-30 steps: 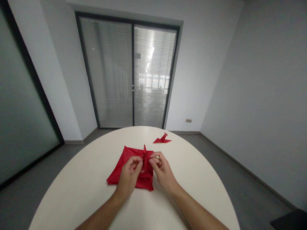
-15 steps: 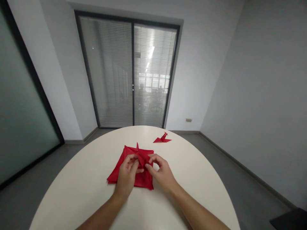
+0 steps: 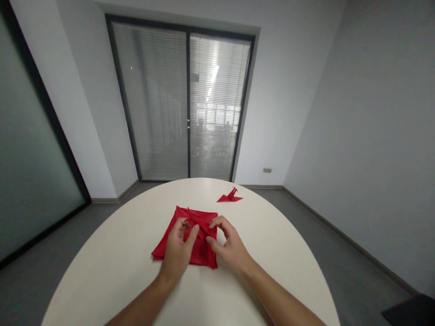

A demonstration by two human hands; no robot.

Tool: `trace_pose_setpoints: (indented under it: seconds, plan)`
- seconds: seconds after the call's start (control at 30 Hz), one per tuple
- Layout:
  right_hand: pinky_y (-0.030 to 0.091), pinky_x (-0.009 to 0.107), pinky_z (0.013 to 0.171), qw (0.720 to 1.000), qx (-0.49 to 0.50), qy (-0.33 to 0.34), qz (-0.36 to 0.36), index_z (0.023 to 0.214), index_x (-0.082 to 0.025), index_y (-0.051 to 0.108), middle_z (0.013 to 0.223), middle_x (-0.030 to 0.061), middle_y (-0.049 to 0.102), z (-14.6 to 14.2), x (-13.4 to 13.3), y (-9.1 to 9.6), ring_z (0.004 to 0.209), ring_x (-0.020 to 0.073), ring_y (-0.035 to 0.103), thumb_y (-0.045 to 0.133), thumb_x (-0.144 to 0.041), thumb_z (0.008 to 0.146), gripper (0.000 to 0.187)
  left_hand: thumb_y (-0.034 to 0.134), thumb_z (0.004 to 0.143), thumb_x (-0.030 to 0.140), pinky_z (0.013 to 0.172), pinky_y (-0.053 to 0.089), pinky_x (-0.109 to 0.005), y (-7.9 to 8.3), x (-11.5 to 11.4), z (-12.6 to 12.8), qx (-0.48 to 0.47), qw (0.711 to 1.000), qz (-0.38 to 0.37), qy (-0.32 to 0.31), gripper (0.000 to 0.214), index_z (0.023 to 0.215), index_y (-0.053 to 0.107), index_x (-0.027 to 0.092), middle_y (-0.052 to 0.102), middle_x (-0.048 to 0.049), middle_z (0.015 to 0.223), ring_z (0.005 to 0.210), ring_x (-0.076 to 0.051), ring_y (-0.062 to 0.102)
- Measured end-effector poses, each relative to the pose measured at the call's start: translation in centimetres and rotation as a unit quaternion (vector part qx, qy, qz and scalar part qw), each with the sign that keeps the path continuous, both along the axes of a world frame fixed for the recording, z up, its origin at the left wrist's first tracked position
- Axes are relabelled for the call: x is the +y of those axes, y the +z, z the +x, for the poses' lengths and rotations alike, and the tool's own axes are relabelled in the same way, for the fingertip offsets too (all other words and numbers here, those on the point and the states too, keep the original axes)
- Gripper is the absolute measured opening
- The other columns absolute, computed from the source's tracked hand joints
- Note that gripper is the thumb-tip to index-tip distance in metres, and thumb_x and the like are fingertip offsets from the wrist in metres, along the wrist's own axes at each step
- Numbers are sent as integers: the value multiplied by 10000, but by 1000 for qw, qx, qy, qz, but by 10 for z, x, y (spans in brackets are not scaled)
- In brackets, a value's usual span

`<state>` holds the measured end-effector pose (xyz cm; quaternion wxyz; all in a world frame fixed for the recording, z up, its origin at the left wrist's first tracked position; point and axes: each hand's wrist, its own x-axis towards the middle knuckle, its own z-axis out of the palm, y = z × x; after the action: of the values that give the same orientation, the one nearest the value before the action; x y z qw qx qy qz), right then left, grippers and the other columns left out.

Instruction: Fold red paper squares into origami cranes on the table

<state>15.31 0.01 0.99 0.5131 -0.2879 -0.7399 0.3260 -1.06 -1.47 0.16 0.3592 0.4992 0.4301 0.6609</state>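
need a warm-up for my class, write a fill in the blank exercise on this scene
The left hand is farther from the folded bird than the ____ hand.
The bird and the flat pile are both coloured ____.
Both rest on one piece of furniture, a ____.
In the background, slatted ____ cover the glass panels.

Missing words: right; red; table; blinds.

Pale walls (image 3: 367, 113) above gray floor (image 3: 356, 274)
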Motion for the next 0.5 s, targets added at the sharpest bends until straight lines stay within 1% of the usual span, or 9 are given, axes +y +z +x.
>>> trace_pose_setpoints:
  seconds: [0.1,0.2,0.27,0.33,0.43,0.5]
  plan:
    - [446,325,913,999,32,14,-28,1044,-244,453,1031,21,539,-4,-3,-3,977,187,542,596,-51,725,399,736,778,465,736,508,-282,1,1,3,-83,996,-15,-15,332,867,590,181,650,-13,816,749,-171,625]
    - [441,317,910,998,45,27,-31,988,-245,424,1046,21,536,-7,-4,-6,985,183,534,538,-12,675,407,732,786,479,680,484,-247,1,-2,6,-139,990,-18,-23,344,845,571,181,615,19,760,655,-125,568]
    - [437,314,901,998,43,29,-23,939,-241,436,1040,20,552,-7,-2,-7,978,182,536,519,-2,659,378,728,795,479,639,457,-222,-2,-2,6,-151,988,-17,-8,345,822,544,188,581,43,717,603,-101,518]
    - [436,313,891,999,24,26,-11,889,-233,471,1014,18,576,-6,1,-9,959,181,549,535,-7,678,316,719,807,475,611,430,-203,-4,-2,4,-145,989,-15,19,343,814,519,196,543,62,685,572,-86,474]
    - [437,327,906,999,-34,37,-6,860,-220,563,1008,29,629,-2,5,-10,966,189,582,618,-78,763,181,688,834,472,585,404,-191,-6,2,-1,-125,990,-12,59,327,821,499,206,504,73,666,553,-81,437]
    - [441,337,921,997,-61,45,-12,871,-216,613,1028,42,658,1,7,-9,982,194,602,657,-150,810,100,677,836,469,586,407,-195,-5,5,-3,-108,991,-4,78,315,824,501,208,508,68,669,564,-89,448]
